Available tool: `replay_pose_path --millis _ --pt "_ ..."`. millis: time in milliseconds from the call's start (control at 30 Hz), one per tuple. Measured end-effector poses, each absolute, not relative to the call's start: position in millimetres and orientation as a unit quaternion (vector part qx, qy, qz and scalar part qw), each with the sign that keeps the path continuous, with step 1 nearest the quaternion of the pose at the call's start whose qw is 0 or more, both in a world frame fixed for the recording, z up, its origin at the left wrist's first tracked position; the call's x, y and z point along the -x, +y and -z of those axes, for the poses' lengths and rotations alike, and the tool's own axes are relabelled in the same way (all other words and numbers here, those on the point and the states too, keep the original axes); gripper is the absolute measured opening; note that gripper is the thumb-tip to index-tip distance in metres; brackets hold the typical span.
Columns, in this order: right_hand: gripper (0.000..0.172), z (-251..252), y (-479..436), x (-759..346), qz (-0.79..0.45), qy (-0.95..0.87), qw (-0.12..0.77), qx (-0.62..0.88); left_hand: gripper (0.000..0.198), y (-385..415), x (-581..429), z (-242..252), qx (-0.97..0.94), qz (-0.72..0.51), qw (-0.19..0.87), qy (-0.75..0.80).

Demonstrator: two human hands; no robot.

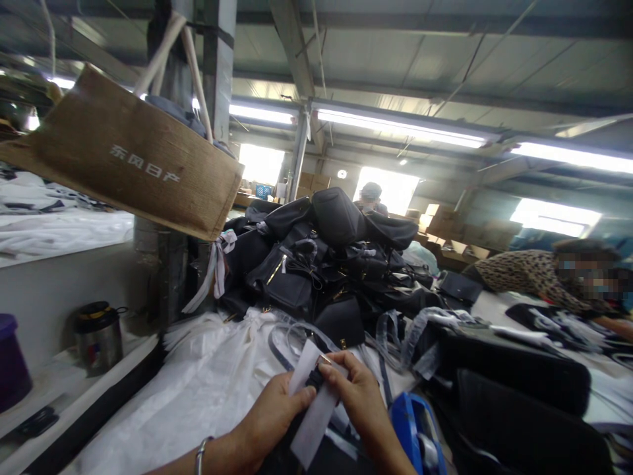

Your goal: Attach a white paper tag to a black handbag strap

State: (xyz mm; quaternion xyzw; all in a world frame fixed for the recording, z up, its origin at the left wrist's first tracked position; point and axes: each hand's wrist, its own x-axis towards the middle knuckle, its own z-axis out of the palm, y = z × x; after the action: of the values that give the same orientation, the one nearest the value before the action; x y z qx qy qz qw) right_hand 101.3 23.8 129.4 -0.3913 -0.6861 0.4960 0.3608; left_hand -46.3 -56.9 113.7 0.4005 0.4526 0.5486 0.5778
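Left hand (274, 412) and right hand (357, 389) close together, fingertips pinching white strip (314, 429) and black strap (313, 379) between them, before heaped black bags (287, 284). Strip's lower end loose; fitting seems partway. Whether heaped bags are finished: cannot tell.

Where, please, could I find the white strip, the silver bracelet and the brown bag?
White strip (316, 422), head view, lower part.
Silver bracelet (199, 456), head view, band.
Brown bag (133, 173), head view, front panel.
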Motion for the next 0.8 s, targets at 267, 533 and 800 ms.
replay_pose_path --millis 267,533,800 --pt "0.026 -125.7 23.0 -97.8 -0.458 -0.694 0.377 0.407 0.027 -58.0 43.2 -120.7 -0.348 -0.552 0.587 0.480" --pt "0.046 -111.3 14.3 -119.1 -0.760 -0.503 0.357 0.204 0.026 -61.8 39.8 -127.7 -0.317 -0.559 0.617 0.455" --pt "0.050 -85.7 27.1 -106.1 -0.726 -0.544 0.351 0.231 0.022 -61.9 37.8 -128.1 -0.326 -0.527 0.608 0.496"
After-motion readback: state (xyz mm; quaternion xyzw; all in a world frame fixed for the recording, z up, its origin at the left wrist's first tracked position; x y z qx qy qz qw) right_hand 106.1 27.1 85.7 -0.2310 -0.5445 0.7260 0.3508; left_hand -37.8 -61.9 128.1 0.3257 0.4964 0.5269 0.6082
